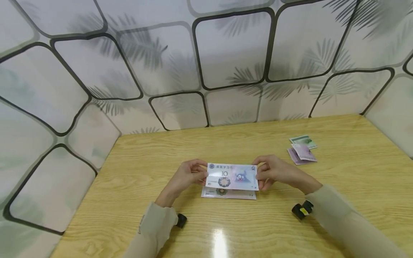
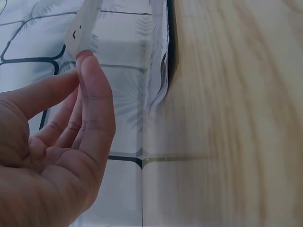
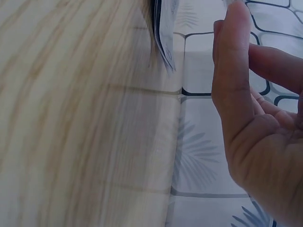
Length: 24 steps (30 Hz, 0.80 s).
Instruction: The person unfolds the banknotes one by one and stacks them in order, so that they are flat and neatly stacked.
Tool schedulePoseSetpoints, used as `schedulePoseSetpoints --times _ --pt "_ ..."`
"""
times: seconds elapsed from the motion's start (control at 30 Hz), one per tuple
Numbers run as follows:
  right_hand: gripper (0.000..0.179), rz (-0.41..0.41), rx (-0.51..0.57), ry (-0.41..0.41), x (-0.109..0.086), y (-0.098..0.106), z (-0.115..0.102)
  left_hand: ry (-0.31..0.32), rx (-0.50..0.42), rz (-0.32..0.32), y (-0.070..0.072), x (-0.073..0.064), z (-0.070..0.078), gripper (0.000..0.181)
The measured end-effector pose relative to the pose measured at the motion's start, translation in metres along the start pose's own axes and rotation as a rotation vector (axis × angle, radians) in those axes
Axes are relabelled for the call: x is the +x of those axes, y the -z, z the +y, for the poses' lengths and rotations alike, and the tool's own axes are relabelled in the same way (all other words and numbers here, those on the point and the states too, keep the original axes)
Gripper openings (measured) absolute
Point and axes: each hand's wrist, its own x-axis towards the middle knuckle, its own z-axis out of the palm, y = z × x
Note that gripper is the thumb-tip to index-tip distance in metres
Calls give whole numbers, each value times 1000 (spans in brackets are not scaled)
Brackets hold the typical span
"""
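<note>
A pale purple-blue play banknote (image 1: 233,176) marked 10 is held level between both hands in the head view. The left hand (image 1: 188,175) pinches its left end between thumb and fingers. At its right end, the right hand (image 1: 274,172) grips the edge the same way. Under it on the table lies a pile of banknotes (image 1: 229,194), the top one marked 20; the 10 note covers most of it. The left wrist view shows a gap between the held note (image 2: 78,35) and the pile (image 2: 158,66). Fingers largely hide the note in the right wrist view.
On the wooden table (image 1: 155,150), folded purple notes (image 1: 301,154) and a green note (image 1: 304,141) lie at the back right. Patterned white panels (image 1: 232,53) stand along the table's back and sides. Each wrist wears a small black device (image 1: 301,210).
</note>
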Motion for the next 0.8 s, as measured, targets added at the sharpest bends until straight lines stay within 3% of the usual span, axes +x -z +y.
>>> schedulePoseSetpoints --times 0.3,0.8 --pt "38 -28 -35 -29 8 -4 2 59 42 6 2 2 0 31" --pt "29 -65 -50 -58 14 -10 3 103 105 -21 0 1 -1 33"
